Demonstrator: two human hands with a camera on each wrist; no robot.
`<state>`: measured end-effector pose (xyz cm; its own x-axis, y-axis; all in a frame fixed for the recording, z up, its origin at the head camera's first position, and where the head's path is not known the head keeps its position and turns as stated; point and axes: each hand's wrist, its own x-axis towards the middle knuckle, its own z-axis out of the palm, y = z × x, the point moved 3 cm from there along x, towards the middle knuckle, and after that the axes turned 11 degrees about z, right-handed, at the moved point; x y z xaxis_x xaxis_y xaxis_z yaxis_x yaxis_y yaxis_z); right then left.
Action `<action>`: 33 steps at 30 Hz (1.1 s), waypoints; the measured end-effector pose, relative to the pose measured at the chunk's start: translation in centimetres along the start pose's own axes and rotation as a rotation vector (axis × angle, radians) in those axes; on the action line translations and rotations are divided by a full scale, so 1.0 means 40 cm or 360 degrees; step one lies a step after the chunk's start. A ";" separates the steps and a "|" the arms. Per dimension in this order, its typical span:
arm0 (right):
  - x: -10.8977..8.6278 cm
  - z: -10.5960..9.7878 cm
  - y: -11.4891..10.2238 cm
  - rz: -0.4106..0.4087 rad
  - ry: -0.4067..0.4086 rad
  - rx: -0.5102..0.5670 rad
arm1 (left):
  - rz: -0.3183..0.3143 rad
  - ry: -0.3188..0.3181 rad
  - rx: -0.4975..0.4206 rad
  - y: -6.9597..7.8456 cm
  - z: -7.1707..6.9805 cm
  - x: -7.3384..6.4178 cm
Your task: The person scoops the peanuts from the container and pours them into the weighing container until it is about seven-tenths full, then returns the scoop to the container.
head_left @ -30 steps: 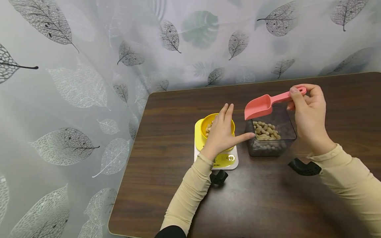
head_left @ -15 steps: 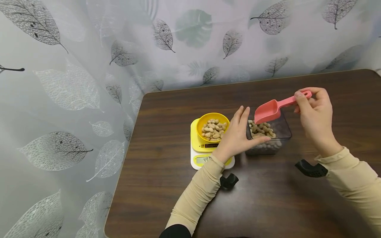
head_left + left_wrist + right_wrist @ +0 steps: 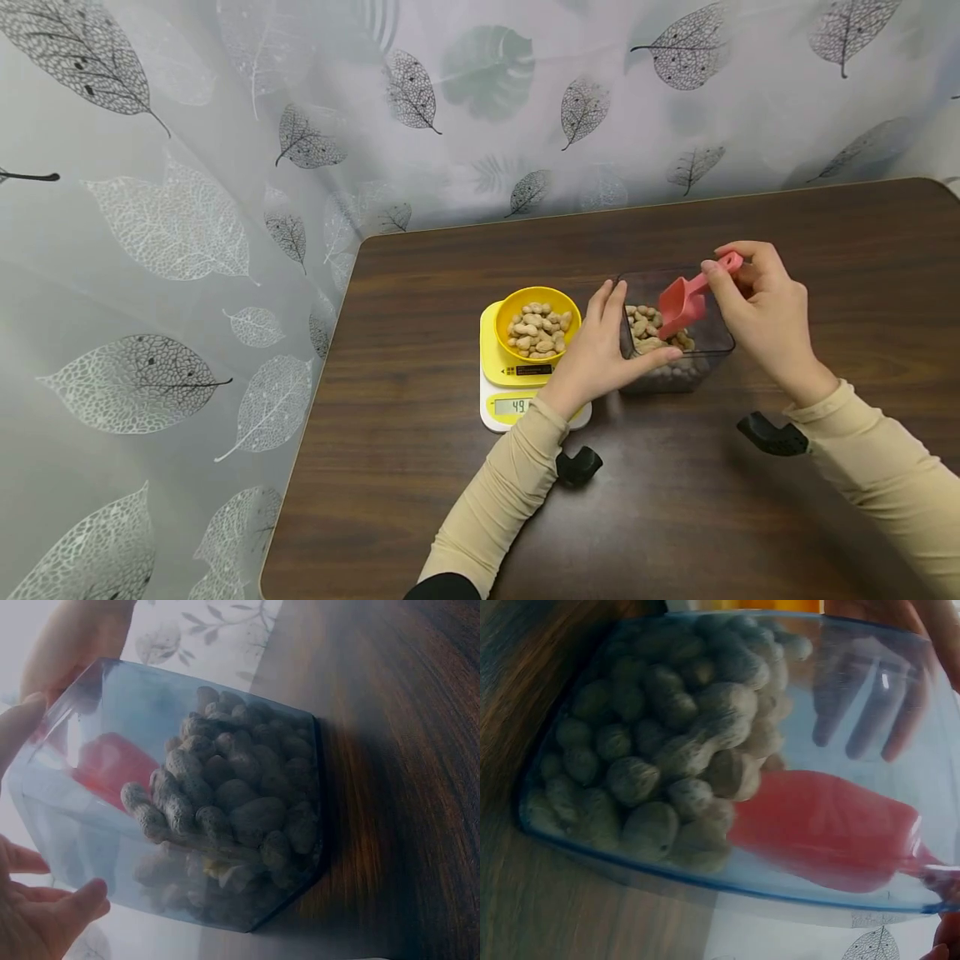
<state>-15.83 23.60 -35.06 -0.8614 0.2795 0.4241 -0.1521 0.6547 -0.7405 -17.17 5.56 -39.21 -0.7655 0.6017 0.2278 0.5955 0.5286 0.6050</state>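
A pink scoop (image 3: 681,305) tilts down into a clear grey plastic box (image 3: 714,343) of unshelled peanuts (image 3: 645,323). My right hand (image 3: 772,321) pinches its handle between thumb and fingers above the box's right side. In the right wrist view, the scoop's blade (image 3: 821,825) touches the peanuts. Against the box's left side rests my left hand (image 3: 600,354), with straight fingers along that wall and the thumb stretched over the front rim. Through the box wall, the left fingers (image 3: 870,712) show in the right wrist view.
Left of the box stands a yellow and white kitchen scale (image 3: 491,367), its display partly covered by my left hand. On it sits a yellow bowl (image 3: 504,307) holding several peanuts. The brown wooden table (image 3: 405,400) meets a leaf-patterned curtain (image 3: 480,167) behind.
My left hand has moved right from over the bowl to the box. The scoop, first held above the box, has dropped into it and tilted steeper in my right hand.
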 end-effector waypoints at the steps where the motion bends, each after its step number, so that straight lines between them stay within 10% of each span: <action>1: -0.002 0.001 0.000 -0.0035 -0.0007 -0.0034 | -0.0004 -0.0002 -0.0011 0.000 0.001 0.000; 14: 0.004 -0.010 0.002 -0.0109 -0.0125 -0.0265 | -0.0013 0.0011 -0.0048 0.000 0.008 -0.002; 33: 0.024 -0.007 0.024 0.0132 -0.0466 -0.0264 | -0.0030 0.0039 0.0016 0.001 0.008 -0.003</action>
<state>-16.66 24.70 -35.22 -0.9737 0.1387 0.1806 -0.0156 0.7503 -0.6609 -16.95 5.70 -39.47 -0.7825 0.5766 0.2351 0.5830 0.5457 0.6019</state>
